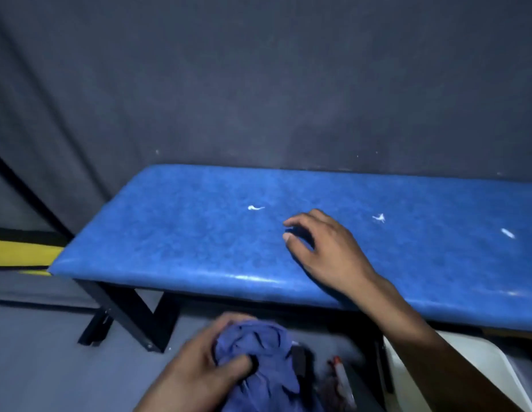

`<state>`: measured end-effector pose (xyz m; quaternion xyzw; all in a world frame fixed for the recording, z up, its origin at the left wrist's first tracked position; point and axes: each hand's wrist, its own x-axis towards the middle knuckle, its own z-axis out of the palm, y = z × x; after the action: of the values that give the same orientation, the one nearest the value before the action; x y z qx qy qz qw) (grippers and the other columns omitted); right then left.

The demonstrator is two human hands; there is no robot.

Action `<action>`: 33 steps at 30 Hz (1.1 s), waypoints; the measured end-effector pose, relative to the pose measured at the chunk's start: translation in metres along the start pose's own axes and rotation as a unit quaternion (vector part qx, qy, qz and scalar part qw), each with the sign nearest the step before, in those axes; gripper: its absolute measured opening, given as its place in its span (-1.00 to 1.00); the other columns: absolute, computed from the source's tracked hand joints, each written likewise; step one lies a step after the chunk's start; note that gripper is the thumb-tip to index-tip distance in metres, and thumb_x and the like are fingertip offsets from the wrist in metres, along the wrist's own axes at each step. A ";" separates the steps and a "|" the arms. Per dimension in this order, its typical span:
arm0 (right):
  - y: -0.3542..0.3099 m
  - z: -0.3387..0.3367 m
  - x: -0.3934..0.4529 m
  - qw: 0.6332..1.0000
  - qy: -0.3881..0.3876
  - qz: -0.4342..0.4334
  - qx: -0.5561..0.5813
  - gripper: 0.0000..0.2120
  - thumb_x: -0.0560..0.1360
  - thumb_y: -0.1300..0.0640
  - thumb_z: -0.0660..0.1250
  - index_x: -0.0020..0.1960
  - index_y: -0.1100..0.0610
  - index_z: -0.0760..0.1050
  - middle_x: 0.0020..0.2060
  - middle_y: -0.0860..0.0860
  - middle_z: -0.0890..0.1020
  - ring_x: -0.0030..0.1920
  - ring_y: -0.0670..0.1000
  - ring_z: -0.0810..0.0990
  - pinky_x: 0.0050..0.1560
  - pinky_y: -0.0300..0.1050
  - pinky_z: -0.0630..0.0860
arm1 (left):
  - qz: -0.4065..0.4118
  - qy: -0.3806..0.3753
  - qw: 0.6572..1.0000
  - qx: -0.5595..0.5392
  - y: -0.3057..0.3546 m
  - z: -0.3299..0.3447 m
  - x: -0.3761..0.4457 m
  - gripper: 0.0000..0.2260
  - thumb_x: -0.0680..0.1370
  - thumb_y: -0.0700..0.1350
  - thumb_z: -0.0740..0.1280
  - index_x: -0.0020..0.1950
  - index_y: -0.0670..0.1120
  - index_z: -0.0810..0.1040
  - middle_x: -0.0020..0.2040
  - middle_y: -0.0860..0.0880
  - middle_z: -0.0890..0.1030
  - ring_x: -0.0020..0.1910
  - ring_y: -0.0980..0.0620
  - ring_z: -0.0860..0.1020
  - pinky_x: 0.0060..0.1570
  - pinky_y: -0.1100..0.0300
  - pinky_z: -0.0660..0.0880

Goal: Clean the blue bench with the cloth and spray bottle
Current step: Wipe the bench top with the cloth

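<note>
Bench top [175, 230] is mostly wide open, especially the left half. Only 3 small white bits [255, 207] sit on it, well apart. Right hand [321, 248] hovers mid-bench, and a dark wall [259, 84] blocks the far edge.

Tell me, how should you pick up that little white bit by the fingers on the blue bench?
Pinch it from straight above. The white scrap lies flat on the blue bench, just left of the right hand, so thumb and fingertip should close on its thicker left blob, not the thin tail. The left hand holds the cloth.
</note>
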<state>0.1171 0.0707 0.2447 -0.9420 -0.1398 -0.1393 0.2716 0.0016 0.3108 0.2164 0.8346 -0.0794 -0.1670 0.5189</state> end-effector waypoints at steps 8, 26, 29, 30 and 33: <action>0.010 0.022 0.004 0.990 -0.058 0.036 -0.122 -0.47 0.60 -0.25 0.16 0.49 -0.04 0.38 0.51 -0.01 0.39 0.52 0.02 0.33 0.59 0.07 0.13 | 0.134 0.249 0.959 0.025 0.056 -0.087 0.067 -0.57 0.53 -0.19 0.42 0.37 0.09 0.55 0.24 0.09 0.69 0.25 0.12 0.64 0.27 0.21 0.55; 0.032 0.021 -0.008 0.979 -0.062 0.082 -0.179 -0.08 0.47 -0.44 -0.12 0.66 0.08 0.01 0.66 -0.02 0.02 0.65 -0.08 -0.07 0.65 -0.01 -0.12 | 0.162 0.188 0.913 0.325 0.054 -0.029 0.211 -0.56 0.41 0.26 0.34 0.25 0.19 0.49 0.22 0.11 0.51 0.30 -0.02 0.43 0.27 0.07 0.48; 0.034 0.021 -0.010 0.978 -0.061 0.081 -0.182 -0.10 0.47 -0.43 -0.13 0.66 0.07 0.00 0.66 -0.03 0.00 0.65 -0.09 -0.09 0.65 -0.03 -0.13 | 0.180 0.164 0.913 0.327 0.024 -0.056 0.183 -0.56 0.30 0.29 0.34 0.14 0.24 0.46 0.09 0.22 0.48 0.17 0.06 0.46 0.10 0.18 0.44; 0.034 0.023 -0.009 0.978 -0.058 0.080 -0.183 -0.10 0.47 -0.43 -0.13 0.66 0.07 -0.01 0.66 -0.03 0.00 0.65 -0.09 -0.09 0.65 -0.03 -0.14 | 0.171 0.165 0.918 0.317 0.018 -0.066 0.183 -0.58 0.31 0.28 0.32 0.14 0.24 0.46 0.07 0.23 0.47 0.17 0.07 0.46 0.09 0.20 0.40; 0.032 0.025 -0.007 0.978 -0.050 0.076 -0.186 -0.10 0.48 -0.42 -0.11 0.66 0.09 0.02 0.66 -0.02 0.04 0.65 -0.08 -0.06 0.65 -0.02 -0.12 | 0.132 0.189 0.926 0.300 0.028 -0.079 0.216 -0.61 0.41 0.21 0.32 0.22 0.17 0.54 0.17 0.09 0.55 0.28 -0.01 0.48 0.23 0.12 0.43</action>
<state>0.1260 0.0572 0.2068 -0.9896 -0.0525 -0.0946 0.0946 0.2325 0.2984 0.2306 0.9494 -0.1356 0.0954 0.2666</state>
